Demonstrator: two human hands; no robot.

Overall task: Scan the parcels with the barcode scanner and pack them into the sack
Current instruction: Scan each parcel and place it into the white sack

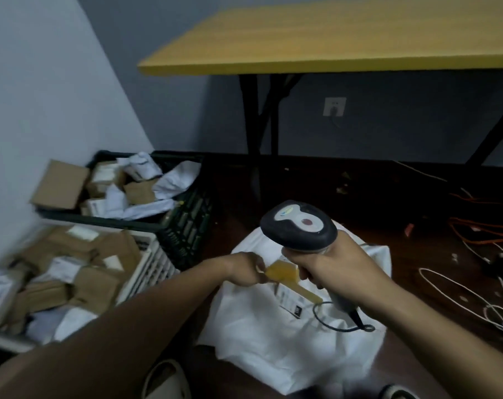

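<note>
Two crates at left, one black (184,226), one white (152,263); one barcode scanner (299,226); one white sack (287,341); one table (331,38).

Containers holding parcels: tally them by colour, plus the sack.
Black crate: 1
White crate: 1
White sack: 1
Total: 3

yellow-topped table (331,36) against grey wall (388,116), dark floor (331,182).

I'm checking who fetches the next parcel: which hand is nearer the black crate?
Left. The left hand holds a small brown parcel just right of the black crate; the right hand, gripping the scanner, is farther right.
</note>
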